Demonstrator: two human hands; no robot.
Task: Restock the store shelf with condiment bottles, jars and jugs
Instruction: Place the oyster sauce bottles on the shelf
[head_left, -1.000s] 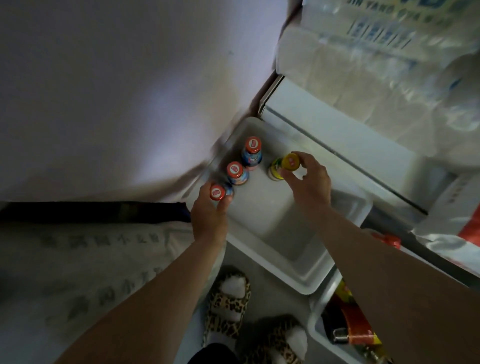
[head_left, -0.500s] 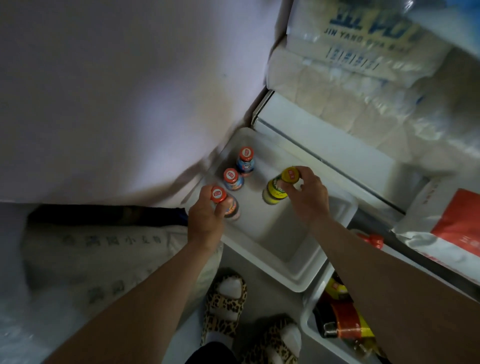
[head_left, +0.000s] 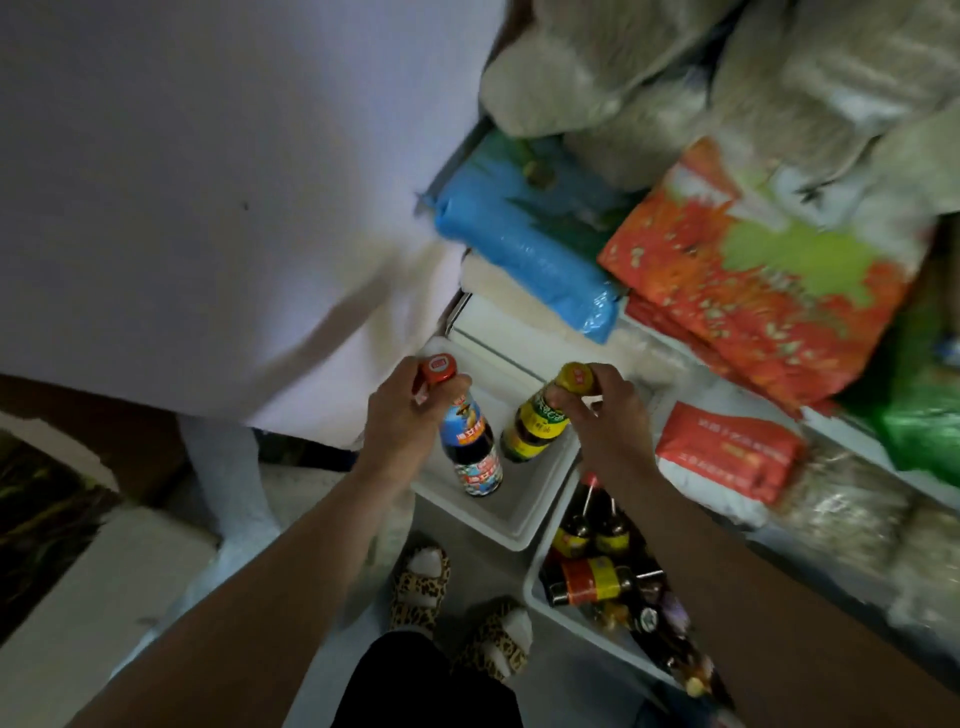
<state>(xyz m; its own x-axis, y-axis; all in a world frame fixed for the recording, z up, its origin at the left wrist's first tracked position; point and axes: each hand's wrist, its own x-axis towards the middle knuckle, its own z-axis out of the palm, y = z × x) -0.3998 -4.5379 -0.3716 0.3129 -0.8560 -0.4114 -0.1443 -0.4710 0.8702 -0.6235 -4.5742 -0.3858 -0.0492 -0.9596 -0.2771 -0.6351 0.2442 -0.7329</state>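
Two bottles (head_left: 470, 447) above tray (head_left: 511, 519)

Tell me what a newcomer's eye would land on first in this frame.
Two bottles held by their necks at centre: the left hand grips a red-capped bottle, the right hand a yellow-capped bottle, both over a white bin. Upper right, an orange bag and a blue bag stand out on the shelf. Below the right arm, a second bin holds more bottles.

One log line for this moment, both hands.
left hand: grips red-capped bottle | right hand: grips yellow-capped bottle | both above white bin
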